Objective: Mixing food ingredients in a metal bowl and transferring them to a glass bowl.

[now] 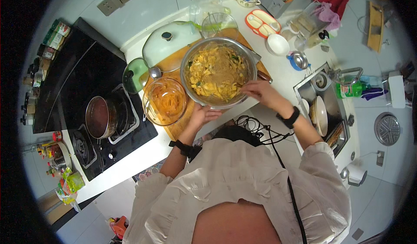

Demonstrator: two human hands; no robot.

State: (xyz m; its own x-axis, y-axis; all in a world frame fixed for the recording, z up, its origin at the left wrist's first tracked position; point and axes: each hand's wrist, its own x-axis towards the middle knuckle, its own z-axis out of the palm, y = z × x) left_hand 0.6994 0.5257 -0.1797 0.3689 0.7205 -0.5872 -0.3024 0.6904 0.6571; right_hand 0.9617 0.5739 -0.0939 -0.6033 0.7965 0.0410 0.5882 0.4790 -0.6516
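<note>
A large stainless steel mixing bowl (251, 64) holds a chopped yellow mixture (208, 71) with a patch of brown powder or paste on it. My left hand (205, 114) lies against the bowl's near side, fingers extended just below the rim, part of it hidden by the bowl. At the bowl's lower right, my right hand (259, 92) has its fingertips bent together over the rim at the mixture; whether they pinch something small is unclear. Left of the steel bowl stands a glass bowl (165, 102) with orange residue. Beneath both is a wooden cutting board (177, 130).
A pot (98, 117) of dark reddish contents stands on the black stove at left. Glass lids (172, 38) lie behind the bowls; a knife handle (264, 76) sticks out right of the steel bowl. Dishes lie in the sink (298, 89), and black cables (257, 126) hang near my body.
</note>
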